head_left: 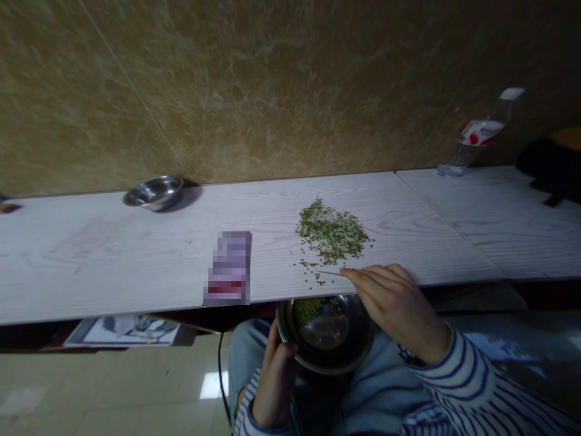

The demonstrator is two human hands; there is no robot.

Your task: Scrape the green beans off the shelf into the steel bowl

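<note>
Gripping silver metal bowl [327,330] by its rim with left fingers [285,351]; pinching thin pale stick [329,272] in right fingers [363,277] near small green beans [336,239], probably light, easily scattered.

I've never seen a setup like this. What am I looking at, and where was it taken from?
There's no machine here, just a person's bare hands. The single picture comes from a camera worn on their head, looking forward and down. The left hand holds a metal bowl just below the table edge, with small green bits inside. The right hand pinches a thin tool beside loose green bits spread on the pale table. Also on it are a smaller metal bowl, a pixelated flat item I can't identify, and a clear bottle.
</note>
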